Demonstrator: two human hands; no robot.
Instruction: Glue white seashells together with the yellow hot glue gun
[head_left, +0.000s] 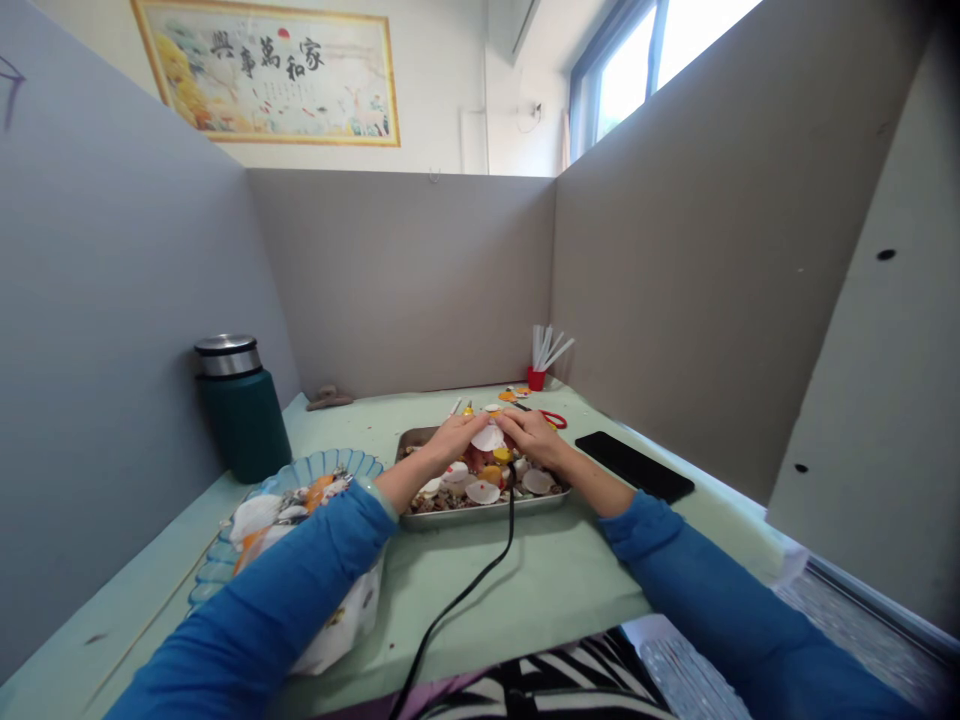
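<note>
Both of my hands meet over a metal tray (480, 512) filled with shells and small coloured pieces. My left hand (450, 437) and my right hand (534, 435) pinch a white scallop shell (488, 438) between their fingertips, just above the tray's middle. More white shells (482, 491) and a yellow piece (491, 474) lie below it in the tray. A black cable (480, 575) runs from the tray's middle toward me across the table.
A blue glass plate (330, 464) with shells sits left of the tray, partly under my left sleeve. A dark green flask (241, 408) stands at the left wall. A black phone (634, 465), red scissors (553, 419) and a red cup with white sticks (537, 377) lie to the right and behind.
</note>
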